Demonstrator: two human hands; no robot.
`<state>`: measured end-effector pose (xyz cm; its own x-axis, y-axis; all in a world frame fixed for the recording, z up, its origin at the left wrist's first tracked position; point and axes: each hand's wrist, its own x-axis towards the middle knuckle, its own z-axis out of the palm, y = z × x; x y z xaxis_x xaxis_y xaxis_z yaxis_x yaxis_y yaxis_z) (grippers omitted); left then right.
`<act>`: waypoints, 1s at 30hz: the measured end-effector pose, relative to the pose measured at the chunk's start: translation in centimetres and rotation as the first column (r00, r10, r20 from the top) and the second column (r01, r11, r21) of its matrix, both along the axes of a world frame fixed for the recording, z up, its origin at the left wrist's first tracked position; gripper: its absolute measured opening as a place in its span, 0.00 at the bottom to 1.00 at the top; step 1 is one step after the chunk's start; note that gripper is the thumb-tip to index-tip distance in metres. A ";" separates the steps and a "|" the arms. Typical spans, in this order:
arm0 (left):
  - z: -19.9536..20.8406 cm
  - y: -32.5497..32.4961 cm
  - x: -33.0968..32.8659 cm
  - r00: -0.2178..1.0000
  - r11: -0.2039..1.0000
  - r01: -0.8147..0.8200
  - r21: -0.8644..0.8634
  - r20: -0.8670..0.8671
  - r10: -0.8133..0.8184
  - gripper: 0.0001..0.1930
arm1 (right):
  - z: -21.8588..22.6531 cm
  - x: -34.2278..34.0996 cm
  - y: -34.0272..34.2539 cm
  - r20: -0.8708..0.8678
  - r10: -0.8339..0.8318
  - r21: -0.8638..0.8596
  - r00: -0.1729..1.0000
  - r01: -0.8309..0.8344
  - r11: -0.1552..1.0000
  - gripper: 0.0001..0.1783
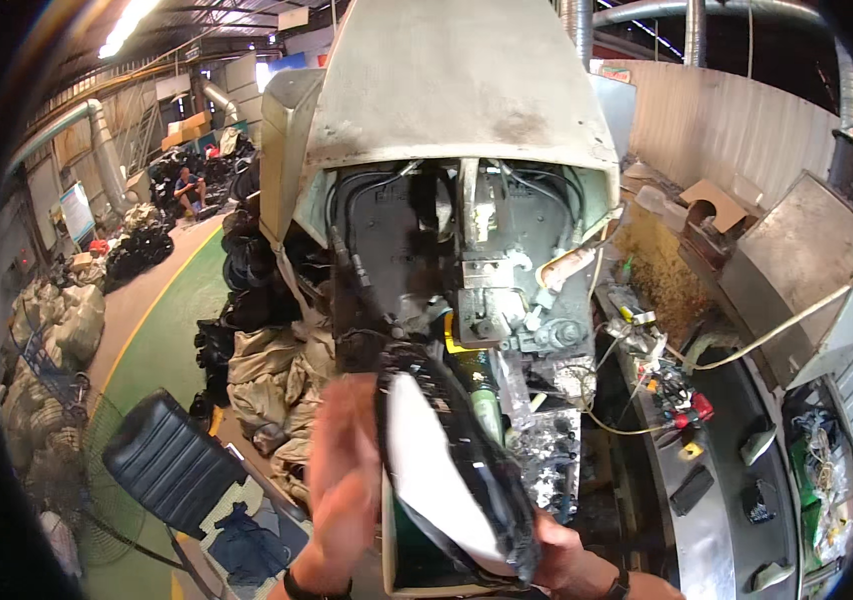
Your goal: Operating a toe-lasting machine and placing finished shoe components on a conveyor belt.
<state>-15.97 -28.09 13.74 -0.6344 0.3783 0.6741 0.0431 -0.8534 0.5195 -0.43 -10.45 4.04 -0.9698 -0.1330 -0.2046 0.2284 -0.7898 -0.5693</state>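
A black shoe upper [522,490] with a white, sole-shaped underside [437,465] facing up slants across the front of the machine. My right hand [565,560] grips its near end at the lower right. Beside the upper's left edge is my left hand [342,480], blurred by motion, its fingers stretched out flat; whether it touches the upper is unclear. The upper's far end lies close to the machine's metal clamp parts [492,300], under a big grey hood [457,80]. A green cylinder [487,410] shows just behind the upper.
On the right runs a bench [692,520] with cables, a red tool [689,410] and several dark shoe pieces. A black padded chair [175,460] stands at the left, near beige sacks [282,385]. Another person [189,190] sits far back by dark heaps.
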 end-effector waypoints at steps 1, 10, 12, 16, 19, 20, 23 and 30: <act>-3.1 1.0 -1.1 0.939 0.947 -0.036 -0.319 0.314 0.142 0.43 | -1.0 1.0 0.4 -0.002 -0.016 0.010 1.000 0.016 1.000 0.53; -5.8 12.1 6.7 0.769 0.712 0.638 -0.292 0.269 -0.579 0.37 | -5.9 11.5 0.8 0.173 -0.422 -0.620 0.890 0.431 0.655 0.55; -5.8 14.1 9.2 0.727 0.674 0.686 -0.274 0.255 -0.637 0.40 | -6.2 13.9 0.8 0.384 -0.565 -0.315 0.730 0.679 0.664 0.53; -5.0 17.9 13.8 0.554 0.497 0.833 -0.246 0.372 -0.745 0.31 | -9.6 21.6 2.1 0.287 -0.627 -0.684 0.724 0.614 0.395 0.36; -6.4 20.6 17.4 0.522 0.449 0.846 -0.287 0.285 -0.804 0.23 | -10.6 26.0 2.5 0.223 -0.708 -0.753 0.670 0.580 0.311 0.35; -6.9 22.1 19.4 0.615 0.517 0.776 -0.361 0.253 -0.747 0.24 | -10.9 27.6 3.3 0.217 -0.733 -0.757 0.645 0.585 0.291 0.35; -8.2 25.4 25.2 0.660 0.551 0.717 -0.426 0.160 -0.734 0.21 | -10.6 32.6 4.6 0.334 -0.762 -0.637 0.555 0.729 0.252 0.32; -18.6 35.8 35.6 0.569 0.182 0.689 -0.702 0.367 -0.736 0.22 | -13.0 45.1 8.4 0.560 -0.827 -0.191 0.053 0.979 -0.067 0.25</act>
